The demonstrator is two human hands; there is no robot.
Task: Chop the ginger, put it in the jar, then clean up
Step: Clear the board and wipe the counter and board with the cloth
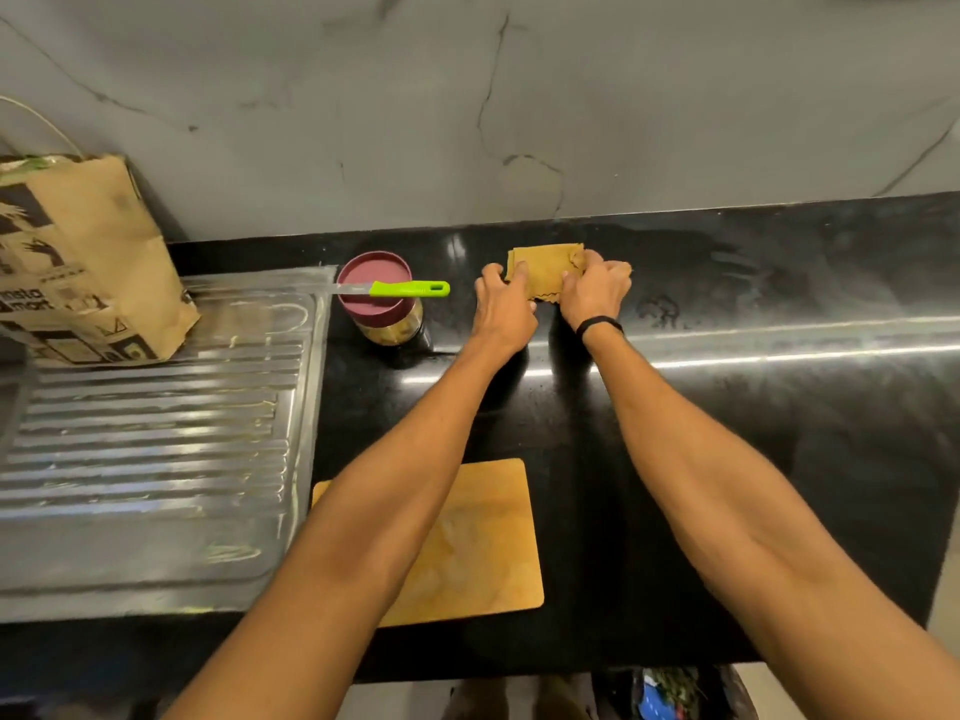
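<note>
A mustard-yellow cloth [545, 262] with zigzag edges lies folded on the black counter [779, 407] near the back wall. My left hand [501, 304] holds its left side and my right hand [595, 293] grips its right side. To the left stands the jar [387, 324] with a maroon lid [374, 278], pale pieces showing through its glass. A knife with a green handle [410, 289] lies flat across the lid, blade pointing left. The wooden chopping board [483, 543] sits at the counter's front edge, partly hidden under my left forearm.
A steel draining board [156, 433] fills the left side, with a brown paper bag [78, 262] standing at its back. A grey marble wall [467, 122] rises behind the counter. The floor and some dark items show below the front edge.
</note>
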